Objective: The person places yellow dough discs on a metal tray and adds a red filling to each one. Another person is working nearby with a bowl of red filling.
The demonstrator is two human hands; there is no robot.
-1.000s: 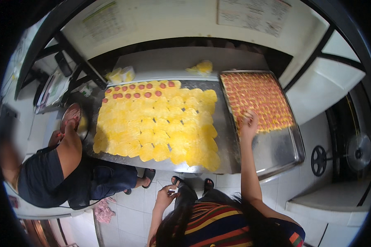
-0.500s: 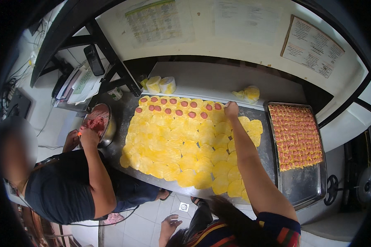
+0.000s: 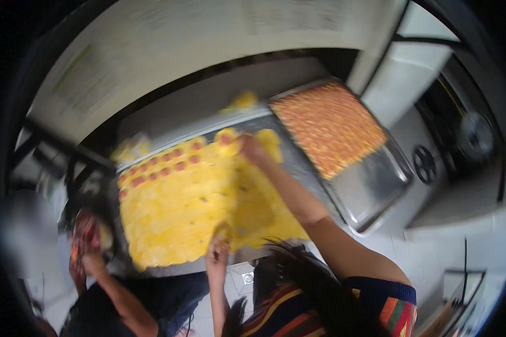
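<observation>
At the far edge of the sheet of overlapping round yellow dough wrappers (image 3: pixel 174 224), my right hand (image 3: pixel 248 147) pinches one wrapper topped with pink meat filling (image 3: pixel 226 140), which looks lifted. Several more pink filling dabs (image 3: pixel 165 157) sit in two rows on the wrappers to its left. My left hand (image 3: pixel 218 250) hovers at the sheet's near edge, fingers loosely curled and apart, with nothing visible in it. Motion blurs the picture, so fine finger detail is soft.
On the right stands a metal tray (image 3: pixel 371 196) mostly covered with rows of filled dough pieces (image 3: pixel 331 129). At the left another person's hands (image 3: pixel 87 255) work at a metal bowl of pink meat (image 3: pixel 90 230). Yellow bundles (image 3: pixel 132 149) lie by the back ledge.
My view has swung right. My left hand has risen from below the table to its near edge. My right hand now has a filled wrapper in its fingers.
</observation>
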